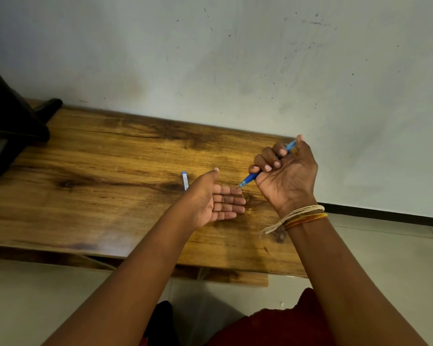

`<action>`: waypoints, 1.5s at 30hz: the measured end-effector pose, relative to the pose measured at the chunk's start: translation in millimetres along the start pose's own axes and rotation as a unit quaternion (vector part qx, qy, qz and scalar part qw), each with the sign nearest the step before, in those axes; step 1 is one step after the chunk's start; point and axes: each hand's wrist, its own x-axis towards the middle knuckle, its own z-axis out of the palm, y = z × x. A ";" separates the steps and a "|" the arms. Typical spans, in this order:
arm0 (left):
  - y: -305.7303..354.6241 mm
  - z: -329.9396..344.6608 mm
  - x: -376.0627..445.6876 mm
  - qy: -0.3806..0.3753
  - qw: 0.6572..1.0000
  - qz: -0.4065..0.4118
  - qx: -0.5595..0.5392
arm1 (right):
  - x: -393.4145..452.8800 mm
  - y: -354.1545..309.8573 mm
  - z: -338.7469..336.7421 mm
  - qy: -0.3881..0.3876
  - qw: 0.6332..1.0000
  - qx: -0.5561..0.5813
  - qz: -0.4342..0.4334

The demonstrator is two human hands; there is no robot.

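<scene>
My right hand grips a blue pen in a fist, thumb on its top end, tip pointing down and left. The tip hangs just above the fingertips of my left hand. That left hand lies palm up over the wooden table, fingers straight and flat, holding nothing. A small blue and white tube lies on the table just behind the left hand, partly hidden by it.
A dark wooden piece of furniture stands on the table's left end. A pale wall runs right behind the table. Tiled floor shows to the right and in front. Threads are tied round my right wrist.
</scene>
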 end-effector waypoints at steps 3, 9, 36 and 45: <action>-0.4 -2.1 0.3 -0.009 1.000 -0.003 -0.021 | 1.3 0.4 -5.2 0.001 0.999 0.038 0.009; 0.2 -3.7 0.6 -0.011 0.999 -0.006 -0.034 | 5.3 0.0 -12.7 0.014 0.996 0.082 0.014; 1.2 -9.7 3.1 -0.010 0.998 0.028 -0.060 | 7.0 3.4 -21.0 0.041 0.980 0.190 0.039; 1.4 -9.7 0.3 -0.005 0.997 0.023 -0.068 | 6.8 3.5 -17.7 0.046 0.982 0.180 0.043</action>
